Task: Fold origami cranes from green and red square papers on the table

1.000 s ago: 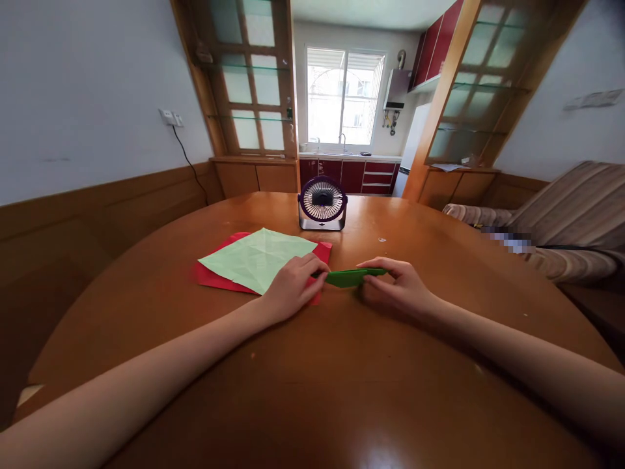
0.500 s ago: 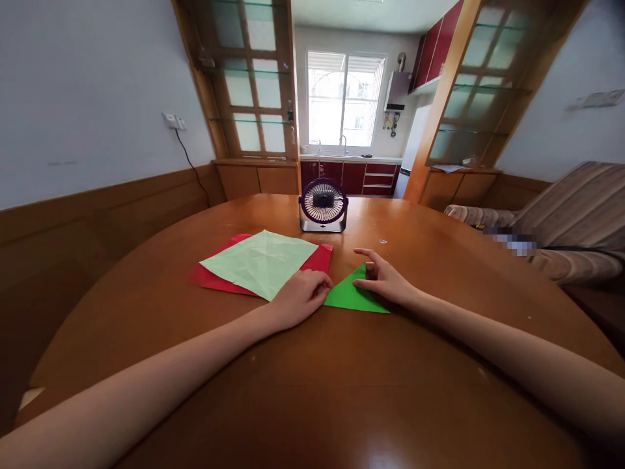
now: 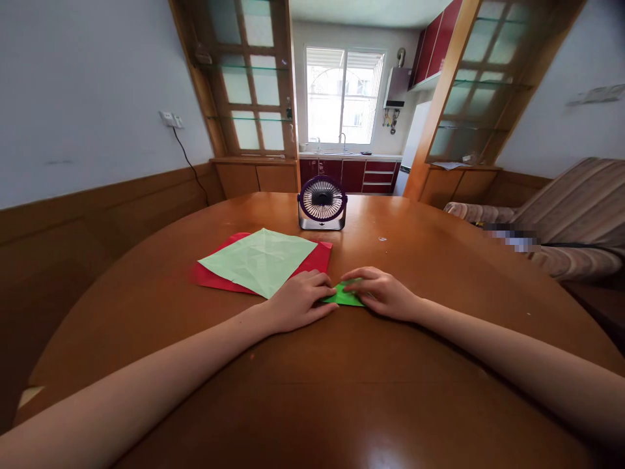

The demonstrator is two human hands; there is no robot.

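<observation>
A small bright green sheet of folded paper (image 3: 347,298) lies on the wooden table, mostly covered by my hands. My left hand (image 3: 299,301) holds its left end, the fingers on top and the thumb stretched along the near edge. From the other side, my right hand (image 3: 383,294) grips the right part of the paper, fingers bent over it and slightly blurred. Left of the hands, a creased pale green sheet (image 3: 258,257) rests on top of red paper (image 3: 319,259), close to my left wrist.
Beyond the papers stands a small purple desk fan (image 3: 322,199), upright on its stand. The round brown table (image 3: 312,397) spreads out on all sides. An upholstered striped armchair (image 3: 576,202) is at the right. A kitchen counter (image 3: 351,156) lies past the far table edge.
The green paper's upright triangle has been folded down into a lower, smaller shape. My right hand came down and left onto it; my left thumb moved out along the near edge.
</observation>
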